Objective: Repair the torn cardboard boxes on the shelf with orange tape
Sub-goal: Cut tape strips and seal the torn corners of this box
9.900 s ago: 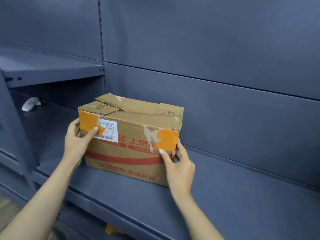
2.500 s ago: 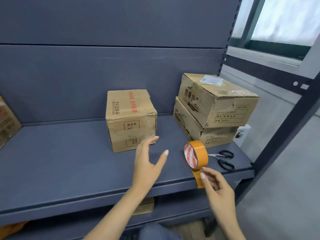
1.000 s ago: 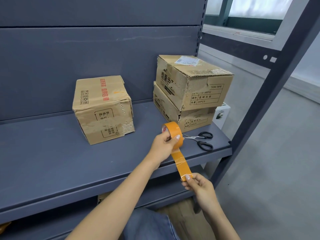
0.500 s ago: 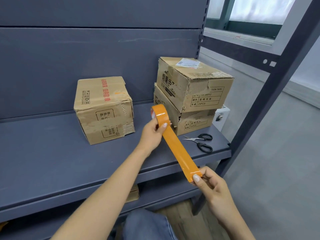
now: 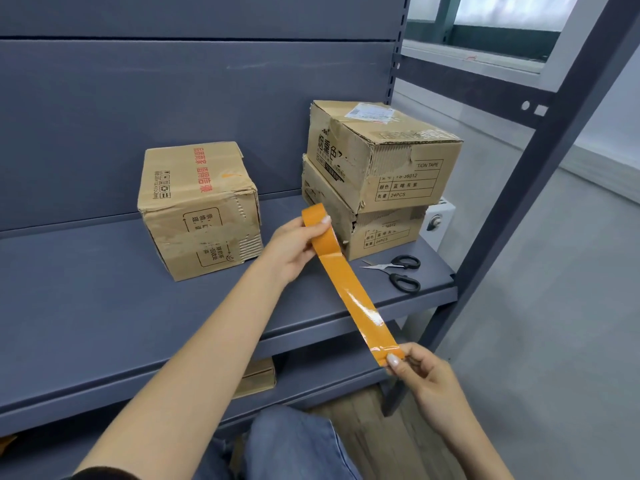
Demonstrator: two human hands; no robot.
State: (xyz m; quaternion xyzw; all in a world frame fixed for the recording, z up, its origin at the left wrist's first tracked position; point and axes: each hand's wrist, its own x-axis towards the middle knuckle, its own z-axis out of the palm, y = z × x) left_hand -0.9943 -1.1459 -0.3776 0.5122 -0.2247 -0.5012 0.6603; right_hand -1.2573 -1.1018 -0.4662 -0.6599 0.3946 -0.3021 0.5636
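Note:
My left hand grips the orange tape roll above the grey shelf. A long strip of orange tape runs from the roll down to the right, where my right hand pinches its free end below the shelf's front edge. A torn cardboard box with red print stands to the left of the roll. To the right, a torn upper box sits stacked on a lower torn box.
Black-handled scissors lie on the shelf near its right end. A dark upright post bounds the shelf on the right. Another cardboard box sits on the lower shelf. My knee in jeans is below.
The strip has been pulled longer: my right hand drew the tape end further down and right while my left hand kept the roll in front of the stacked boxes.

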